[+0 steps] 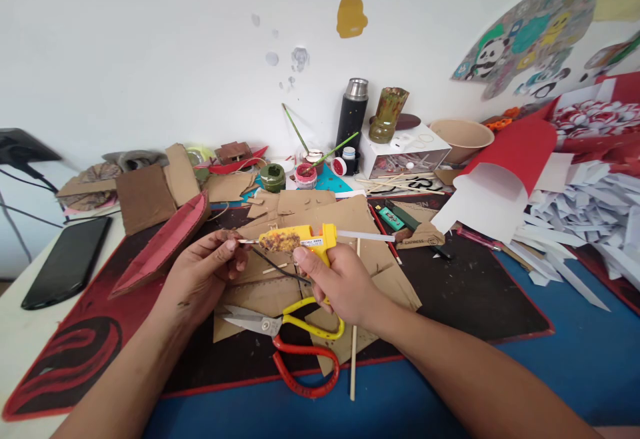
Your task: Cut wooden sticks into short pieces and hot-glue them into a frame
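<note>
My right hand (333, 279) is wrapped round the handle of a yellow glue gun (287, 239), whose barrel is stained brown and points left. A translucent glue stick (365, 236) sticks out of its back. At the nozzle, my left hand (217, 256) pinches a thin, light stick (246, 241). Below the hands lie open scissors (270, 326) with one yellow and one red handle, on cut cardboard (395, 282). A thin wooden stick (354, 359) lies to their right.
A cardboard boat shape with pink inside (163, 246) and a black phone (67, 262) are at left. Paint jars (273, 177), a black thermos (351, 116) and a white box (405, 152) stand at the back. Paper strips (595, 199) are piled at right.
</note>
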Motion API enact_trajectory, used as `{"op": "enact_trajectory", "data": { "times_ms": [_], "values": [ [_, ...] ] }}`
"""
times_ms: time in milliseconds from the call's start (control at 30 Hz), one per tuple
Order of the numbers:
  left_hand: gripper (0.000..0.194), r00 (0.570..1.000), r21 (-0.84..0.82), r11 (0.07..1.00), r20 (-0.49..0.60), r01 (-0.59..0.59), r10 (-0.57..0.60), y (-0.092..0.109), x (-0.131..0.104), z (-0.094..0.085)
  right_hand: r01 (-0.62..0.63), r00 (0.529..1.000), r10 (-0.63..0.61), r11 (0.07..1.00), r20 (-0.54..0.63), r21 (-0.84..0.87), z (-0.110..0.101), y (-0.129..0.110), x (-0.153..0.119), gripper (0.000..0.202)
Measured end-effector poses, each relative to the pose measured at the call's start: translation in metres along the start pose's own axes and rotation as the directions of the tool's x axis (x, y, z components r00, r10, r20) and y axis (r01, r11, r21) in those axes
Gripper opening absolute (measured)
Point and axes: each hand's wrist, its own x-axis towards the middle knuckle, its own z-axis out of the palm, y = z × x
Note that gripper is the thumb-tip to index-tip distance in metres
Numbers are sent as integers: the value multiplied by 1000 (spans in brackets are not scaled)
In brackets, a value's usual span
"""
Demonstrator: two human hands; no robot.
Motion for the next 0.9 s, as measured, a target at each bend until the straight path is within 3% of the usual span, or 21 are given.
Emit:
{"op": "enact_trajectory", "data": {
  "times_ms": [900],
  "values": [
    [48,1000,19,1000,21,-15,15,-1,1,-3,-30,999,31,999,31,-11,0,1,2,63]
  ]
}}
